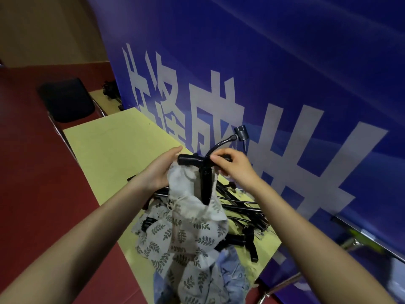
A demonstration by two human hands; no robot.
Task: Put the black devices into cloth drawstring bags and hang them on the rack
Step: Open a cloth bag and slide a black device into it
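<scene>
The right hand (232, 165) is pinching the T-shaped black device (205, 172) by its crossbar — stem pointing straight down into the leaf-print drawstring bag (192, 229), whose mouth the left hand (161, 170) is gripping open.

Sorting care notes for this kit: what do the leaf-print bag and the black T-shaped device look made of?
Leaf-print bag: thin woven cloth, matte; it folds and crumples softly. Black device: probably hard plastic or coated metal, smooth with dull highlights; its curved neck looks like flexible tubing. The exact material can't be told.

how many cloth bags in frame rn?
2 that I can tell apart: a leaf-print bag held up by the left hand, black device partly inside it; a blue bag lying under it on the table. The heap may hide more.
</scene>
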